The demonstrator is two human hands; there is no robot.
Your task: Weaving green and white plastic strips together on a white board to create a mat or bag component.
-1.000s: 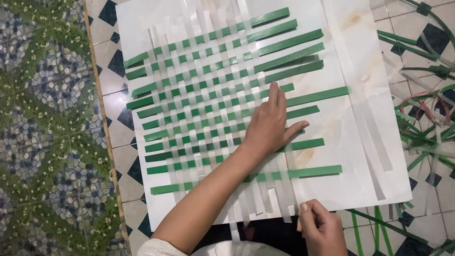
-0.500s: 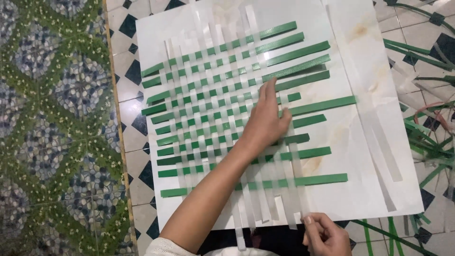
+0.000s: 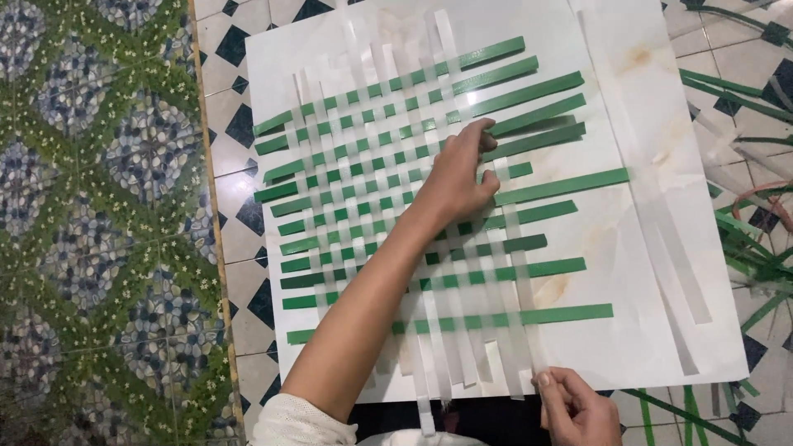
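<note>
- The woven mat (image 3: 413, 206) of green and white strips is lying across the middle of the white board (image 3: 628, 107), spreading from about ten o'clock to four o'clock; the weave is looking tight on its nine o'clock side and loose toward three and six o'clock.
- The white board is resting on a patterned tile floor (image 3: 91, 215), with a green-and-blue section filling the nine o'clock side.
- The left hand (image 3: 458, 177) is now lying flat on the mat's centre, fingers spread and grasping nothing. Over the last second it has been creeping up toward twelve o'clock, from the lower green strips to the upper ones; I judge it is pressing woven rows snug.
- The right hand (image 3: 578, 409) is working at six o'clock, fingers pinched around the lower end of a white strip (image 3: 524, 330), much as it was a second ago.
- Loose white strips (image 3: 686, 281) are lying unwoven at four o'clock.
- Spare green strips (image 3: 756, 256) are piling at three o'clock, off the board, obstructing nothing.
</note>
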